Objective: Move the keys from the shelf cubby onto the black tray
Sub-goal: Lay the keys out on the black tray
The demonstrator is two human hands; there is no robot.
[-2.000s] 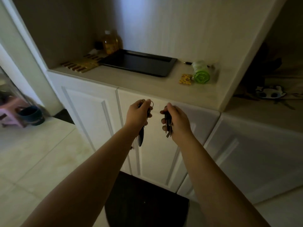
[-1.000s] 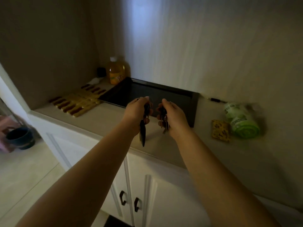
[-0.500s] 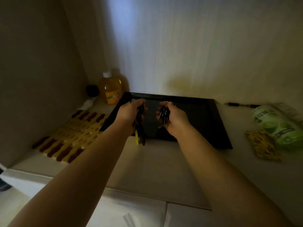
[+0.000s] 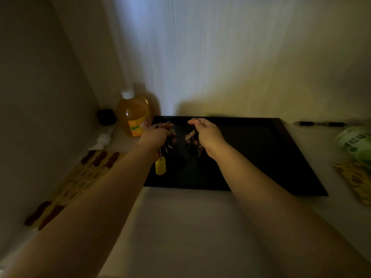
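Hanging over the black tray [image 4: 261, 149], near its left edge, are two bunches of keys: left hand [image 4: 155, 137] grasps one [image 4: 163, 151], right hand [image 4: 207, 135] pinches the other [image 4: 192, 141]; the tray itself looks bare, though dim.

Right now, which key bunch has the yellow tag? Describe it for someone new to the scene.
Find the black tray on the shelf. Two hands hang key bunches over its left half. The tagged bunch is in the left hand, nearer the orange bottle; only it dangles a yellow tag.

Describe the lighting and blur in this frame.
Head view: dim overall, brightest on the back wall; black tray nearly featureless; the keys under the left hand and right hand are murky; green roll at the right edge is smeared.
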